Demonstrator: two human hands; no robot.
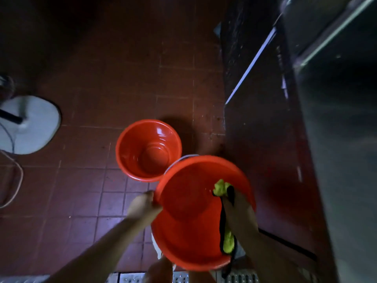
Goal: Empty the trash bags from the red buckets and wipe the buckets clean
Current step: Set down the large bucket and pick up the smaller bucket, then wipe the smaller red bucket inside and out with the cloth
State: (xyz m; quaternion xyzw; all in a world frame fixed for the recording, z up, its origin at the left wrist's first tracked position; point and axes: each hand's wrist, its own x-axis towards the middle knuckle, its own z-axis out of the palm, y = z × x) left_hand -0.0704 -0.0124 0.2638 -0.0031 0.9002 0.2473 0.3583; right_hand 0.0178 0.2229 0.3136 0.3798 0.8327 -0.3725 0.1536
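Bucket [189,227] nearest the person is lifted off the floor and tipped toward them, likely so its inner wall is within reach. The left hand [142,207] clamps the rim at its left side to steady it, while the right hand [238,209] reaches inside, its grip closed round a yellow-green cloth [221,187] pressed to the wall — wiping, it seems. Beyond, touching rims, a second bucket [149,150] stands upright on the tiled floor [102,78], with no bag in it — either already wiped or waiting.
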